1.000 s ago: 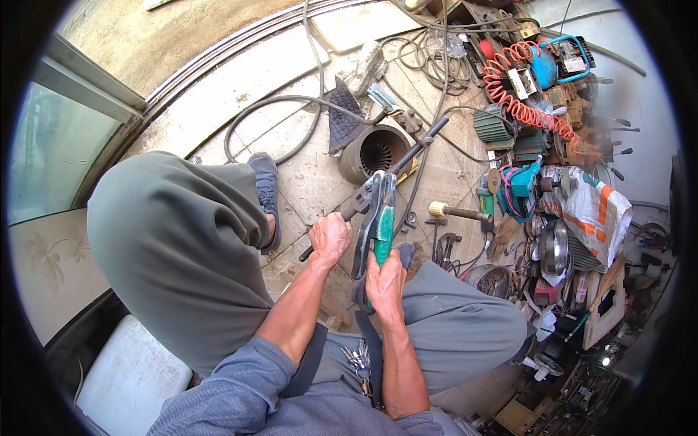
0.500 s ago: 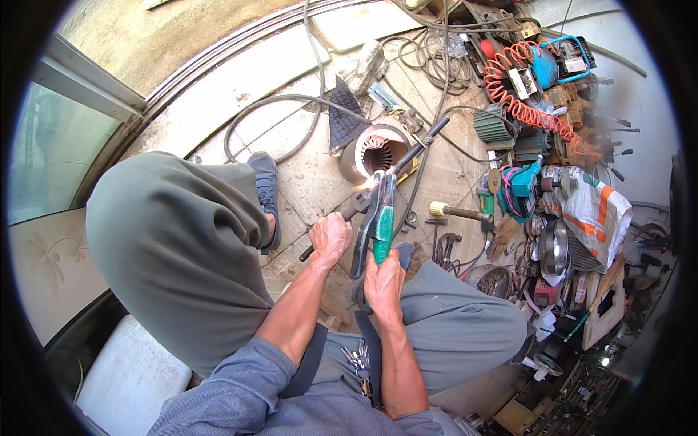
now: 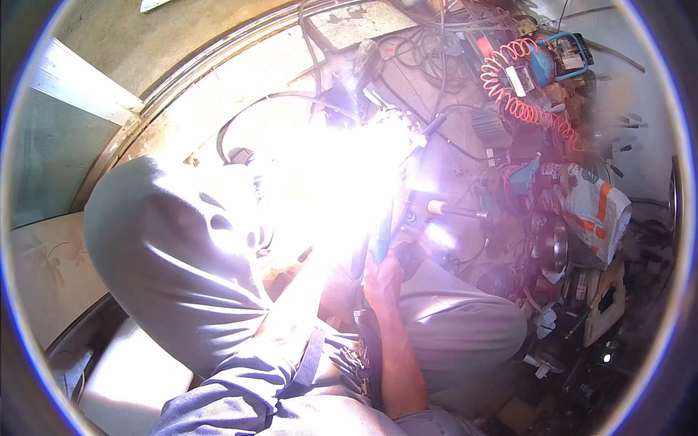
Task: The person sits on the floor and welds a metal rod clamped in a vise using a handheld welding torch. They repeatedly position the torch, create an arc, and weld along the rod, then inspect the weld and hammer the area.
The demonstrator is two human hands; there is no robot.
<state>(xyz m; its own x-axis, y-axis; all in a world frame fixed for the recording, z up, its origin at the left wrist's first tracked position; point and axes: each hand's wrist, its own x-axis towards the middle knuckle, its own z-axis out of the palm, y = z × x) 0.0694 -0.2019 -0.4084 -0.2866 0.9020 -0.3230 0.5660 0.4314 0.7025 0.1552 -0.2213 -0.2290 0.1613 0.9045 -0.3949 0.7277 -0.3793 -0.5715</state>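
Note:
A blinding white welding arc (image 3: 342, 171) burns in front of my knees and washes out the middle of the view. My right hand (image 3: 383, 282) is closed round the handle of a hand-held welding shield (image 3: 379, 245), seen edge-on beside the glare. My left forearm (image 3: 287, 312) reaches into the light, and the left hand's fingers are lost in it. Only the dark butt end of an electrode holder (image 3: 305, 254) shows near that hand. Beyond the arc, the end of a dark bar (image 3: 434, 125) sticks out. The hollow metal cylinder on the floor is hidden by the glare.
A short rod with a pale knob (image 3: 458, 211) lies to the right. Further right are an orange coiled hose (image 3: 502, 91), a white sack with orange stripes (image 3: 600, 218) and heaped tools. Cables (image 3: 429, 65) cross the floor at the back. Keys (image 3: 354, 360) hang at my waist.
Small sparks at the cylinder's rim have become a full bright arc. Glare now covers the cylinder and my left hand. My arms and the shield have barely moved.

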